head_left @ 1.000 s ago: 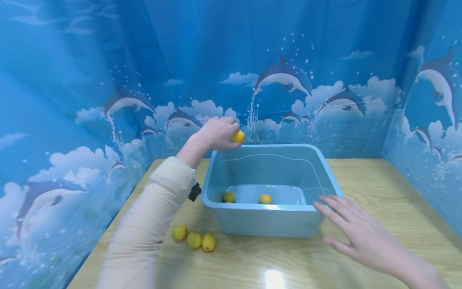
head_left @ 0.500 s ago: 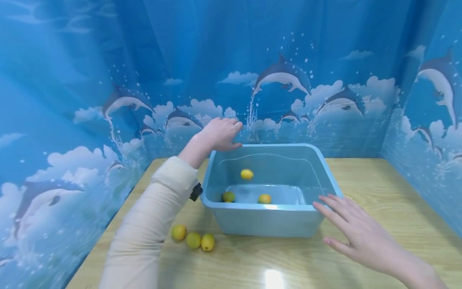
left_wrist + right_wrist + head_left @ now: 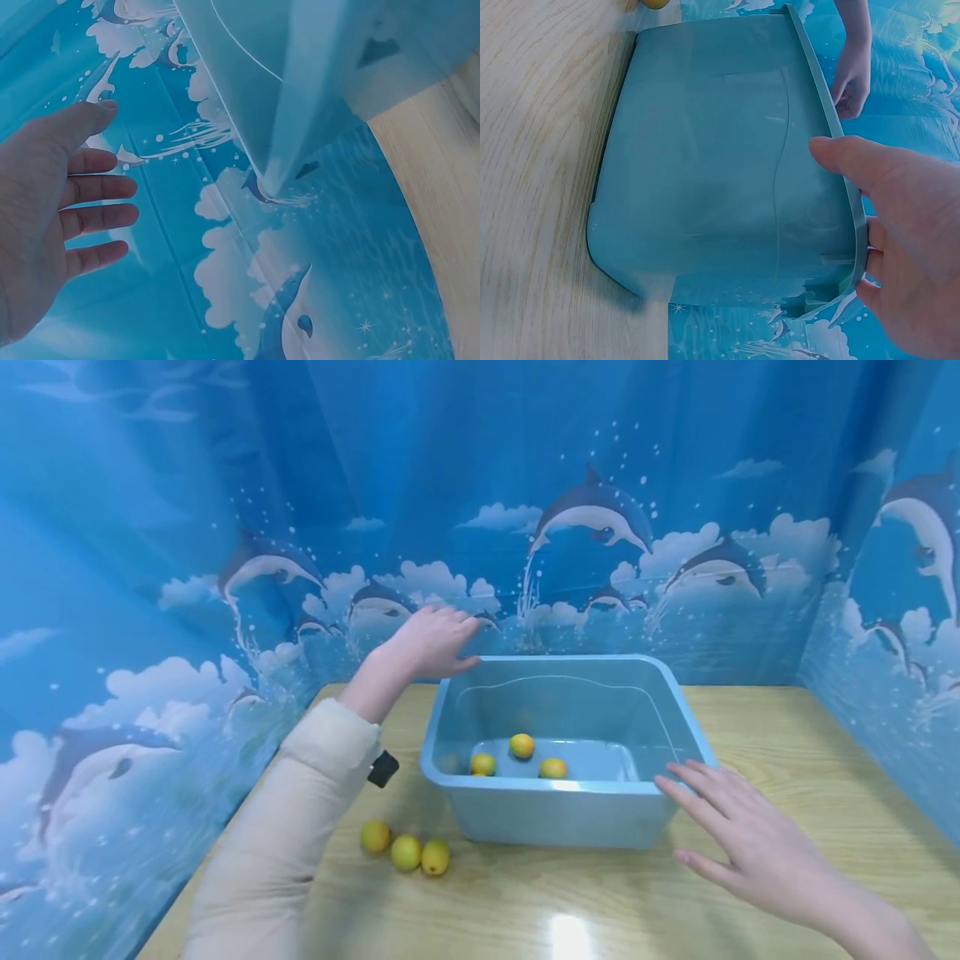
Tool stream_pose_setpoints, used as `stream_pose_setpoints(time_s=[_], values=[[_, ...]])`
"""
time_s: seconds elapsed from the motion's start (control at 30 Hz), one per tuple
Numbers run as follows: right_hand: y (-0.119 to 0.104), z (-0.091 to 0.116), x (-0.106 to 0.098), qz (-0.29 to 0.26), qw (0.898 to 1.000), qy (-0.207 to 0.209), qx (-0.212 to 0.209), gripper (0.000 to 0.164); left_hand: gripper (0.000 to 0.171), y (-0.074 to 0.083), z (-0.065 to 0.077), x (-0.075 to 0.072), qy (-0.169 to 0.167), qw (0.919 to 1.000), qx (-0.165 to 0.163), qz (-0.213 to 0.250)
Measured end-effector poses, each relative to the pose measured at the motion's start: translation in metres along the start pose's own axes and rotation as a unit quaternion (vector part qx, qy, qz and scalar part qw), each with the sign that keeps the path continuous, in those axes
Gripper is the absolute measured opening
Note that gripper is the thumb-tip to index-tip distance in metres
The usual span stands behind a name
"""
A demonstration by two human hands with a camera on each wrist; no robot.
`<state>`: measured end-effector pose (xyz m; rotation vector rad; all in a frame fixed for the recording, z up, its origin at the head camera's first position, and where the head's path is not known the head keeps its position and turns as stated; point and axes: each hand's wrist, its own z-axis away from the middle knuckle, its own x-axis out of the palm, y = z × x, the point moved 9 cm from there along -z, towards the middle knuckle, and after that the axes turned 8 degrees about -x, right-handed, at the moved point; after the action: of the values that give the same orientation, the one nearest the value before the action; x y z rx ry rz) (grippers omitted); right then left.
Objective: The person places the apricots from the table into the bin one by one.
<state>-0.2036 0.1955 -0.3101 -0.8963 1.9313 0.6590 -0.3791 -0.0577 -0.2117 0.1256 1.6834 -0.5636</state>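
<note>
A light blue plastic bin point(image 3: 555, 814) stands on the table. Several small yellow-orange fruits lie inside; one fruit point(image 3: 522, 746) is at the left-middle of its floor, and another fruit point(image 3: 553, 768) is near the front wall. My left hand point(image 3: 431, 643) hovers by the bin's back left corner, holding nothing, its fingers extended in the left wrist view. At the front right corner, my right hand point(image 3: 750, 839) rests its extended fingers on the rim point(image 3: 840, 139). On the table, left of the bin, a row of three yellow-green fruits point(image 3: 406, 852) sits below my left forearm.
A blue curtain point(image 3: 480, 460) printed with dolphins and clouds hangs behind and on both sides of the wooden table point(image 3: 750, 727). A small dark object point(image 3: 383, 769) shows at the left cuff.
The left hand has let go of a fruit, which dropped into the bin and now lies on its floor. The hand then moved slightly left. My right hand has stayed at the rim.
</note>
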Motion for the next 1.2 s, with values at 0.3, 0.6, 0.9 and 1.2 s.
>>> stream_pose_setpoints(time_s=[0.3, 0.6, 0.9, 1.2], values=[[0.001, 0.000, 0.000, -0.003, 1.000, -0.001, 0.000, 0.071, 0.037, -0.006, 0.024, 0.005, 0.018, 0.9998, 0.004, 0.013], [0.002, 0.000, 0.000, -0.006, 1.000, -0.001, 0.005, 0.070, 0.030, 0.000, 0.061, 0.002, 0.098, 0.9935, 0.044, 0.037], [0.004, 0.001, 0.000, -0.004, 1.000, -0.007, 0.009, 0.073, 0.026, 0.012, 0.106, 0.002, 0.159, 0.9794, 0.093, 0.082], [0.003, 0.000, 0.002, -0.008, 1.000, -0.006, 0.006, 0.073, 0.020, 0.022, 0.147, 0.021, 0.221, 0.9526, 0.146, 0.149]])
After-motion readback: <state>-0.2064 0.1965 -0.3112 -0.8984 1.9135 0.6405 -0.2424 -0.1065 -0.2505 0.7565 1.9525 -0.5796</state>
